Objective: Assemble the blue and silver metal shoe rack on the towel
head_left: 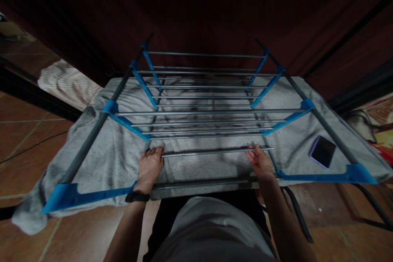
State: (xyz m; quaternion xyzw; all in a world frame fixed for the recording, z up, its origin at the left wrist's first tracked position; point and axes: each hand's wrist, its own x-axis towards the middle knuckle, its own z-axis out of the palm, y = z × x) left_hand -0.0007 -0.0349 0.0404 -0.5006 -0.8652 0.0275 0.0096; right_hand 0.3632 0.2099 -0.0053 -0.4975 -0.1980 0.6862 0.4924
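My left hand (151, 166) is closed round the left end of the thin rod (215, 152); my right hand (259, 161) pinches it near the right end. It spans the rack's (208, 112) near part, above grey cloth (202, 168). Probably light, stiff, slippery: best held at both ends.

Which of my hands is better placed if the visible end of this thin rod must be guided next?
Probably the right hand: it holds the thin rod near that end, which sticks out past it. The left hand is at the opposite end.
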